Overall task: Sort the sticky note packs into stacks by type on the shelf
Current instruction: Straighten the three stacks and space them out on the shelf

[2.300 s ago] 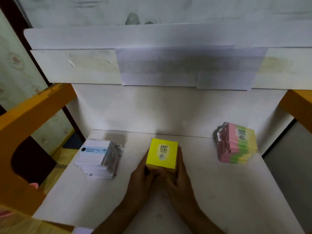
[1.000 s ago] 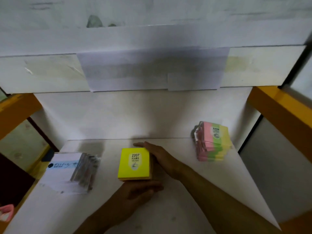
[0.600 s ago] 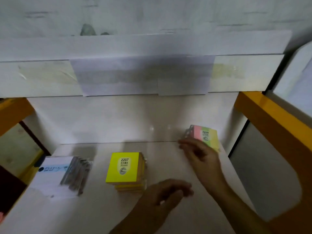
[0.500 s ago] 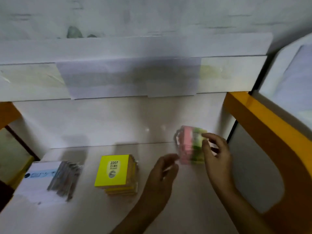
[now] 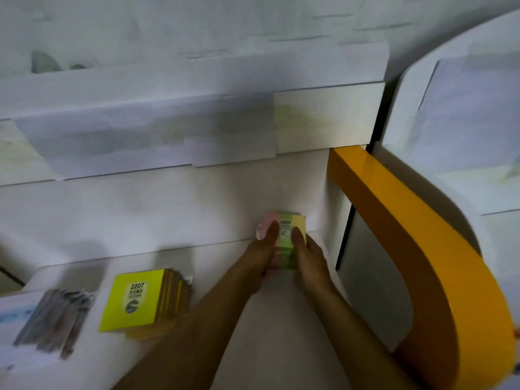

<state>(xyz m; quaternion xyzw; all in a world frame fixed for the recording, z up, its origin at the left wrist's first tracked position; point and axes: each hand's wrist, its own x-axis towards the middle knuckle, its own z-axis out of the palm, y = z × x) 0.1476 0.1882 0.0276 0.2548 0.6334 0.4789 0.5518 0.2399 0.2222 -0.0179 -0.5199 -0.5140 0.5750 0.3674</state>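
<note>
A pink, green and yellow stack of sticky note packs labelled 2209 stands at the back right of the white shelf. My left hand presses on its left side and my right hand on its right side, thumbs on top. The lower packs are hidden behind my fingers. A bright yellow stack labelled 2207 stands in the middle, its lower packs fanned out to the right. A white stack with blue print lies at the far left, its clear wrappers splayed sideways.
An orange curved frame bounds the shelf on the right, with a grey side panel beneath it. A white upper ledge with taped paper sheets overhangs the back wall.
Both hands left the yellow 2207 stack and moved right to the multicoloured 2209 stack, closing on its two sides. The view swung right.
</note>
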